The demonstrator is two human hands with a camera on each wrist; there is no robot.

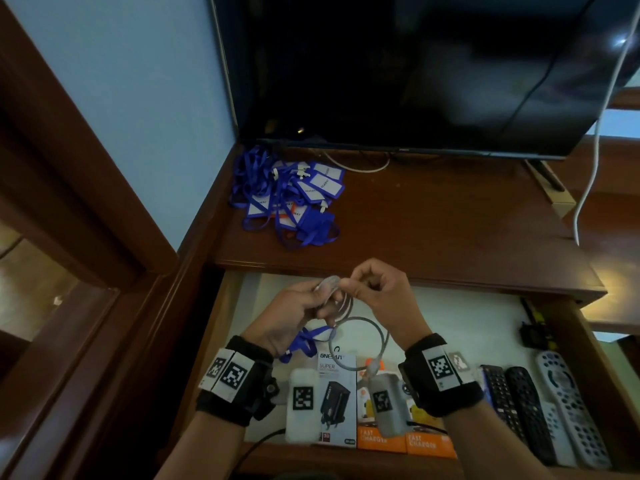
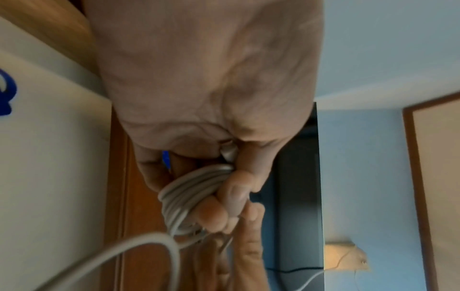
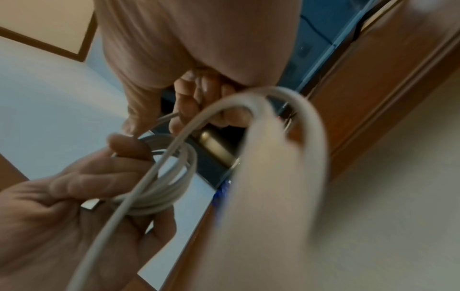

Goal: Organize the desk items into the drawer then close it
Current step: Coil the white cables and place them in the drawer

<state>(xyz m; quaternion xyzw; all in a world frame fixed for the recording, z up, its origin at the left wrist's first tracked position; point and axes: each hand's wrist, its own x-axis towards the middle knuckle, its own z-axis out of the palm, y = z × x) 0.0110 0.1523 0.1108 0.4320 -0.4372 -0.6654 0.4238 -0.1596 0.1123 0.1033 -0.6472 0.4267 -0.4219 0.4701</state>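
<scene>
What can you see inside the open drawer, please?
Charger boxes, remote controls and a blue lanyard lie in the drawer; wrists and grey cable cover other parts.

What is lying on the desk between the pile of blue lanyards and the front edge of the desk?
Nothing: in the head view, the desk is bare wood between the lanyards and its front edge.

Right hand (image 3: 189, 65) fingers (image 3: 184, 102) pinch the grey cable (image 3: 159, 189), apparently coiled in the left hand (image 3: 74, 206).
</scene>
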